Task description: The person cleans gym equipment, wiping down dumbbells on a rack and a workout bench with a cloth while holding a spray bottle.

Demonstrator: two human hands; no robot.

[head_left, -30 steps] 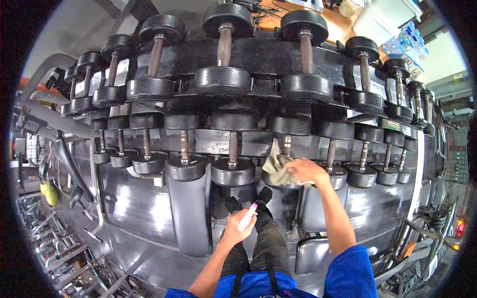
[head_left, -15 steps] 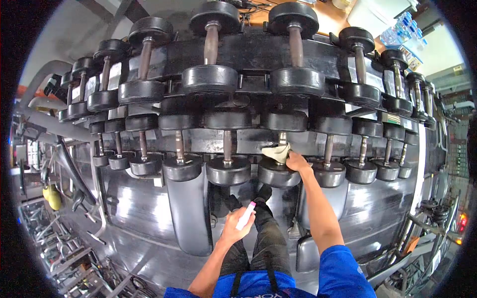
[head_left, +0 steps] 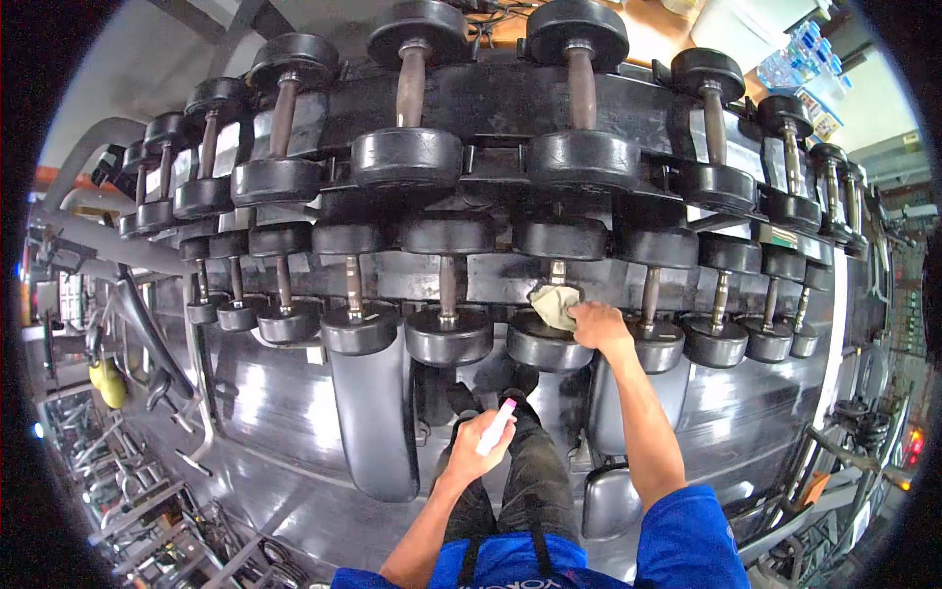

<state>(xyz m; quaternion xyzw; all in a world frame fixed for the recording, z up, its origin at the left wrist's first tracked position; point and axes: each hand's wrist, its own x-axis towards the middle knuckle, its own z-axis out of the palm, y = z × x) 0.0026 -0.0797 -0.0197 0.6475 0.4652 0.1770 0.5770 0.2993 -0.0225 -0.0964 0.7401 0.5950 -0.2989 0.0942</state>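
Note:
My right hand [head_left: 600,327] grips a pale, crumpled cloth [head_left: 553,306]. It lies against the near end of a black dumbbell [head_left: 548,348] on the lower rack row, covering the lower part of the handle. Lower down, in front of my legs, my left hand [head_left: 473,440] is wrapped around a slim white bottle [head_left: 497,428] with a pink top, tilted up to the right. Neighbouring dumbbells stand on both sides, one [head_left: 449,339] to the left and another [head_left: 654,346] right beside my right wrist.
Heavier dumbbells [head_left: 407,157] fill the upper row of the rack. Padded benches [head_left: 373,422] stand under the rack's front edge, left and right of my legs. Plastic water bottles [head_left: 800,64] sit at the back right. Gym machines [head_left: 157,334] line the left side.
My right hand has shifted slightly right and down with the cloth, which is now bunched differently over the dumbbell's near end. My left hand and the bottle have moved slightly to the right.

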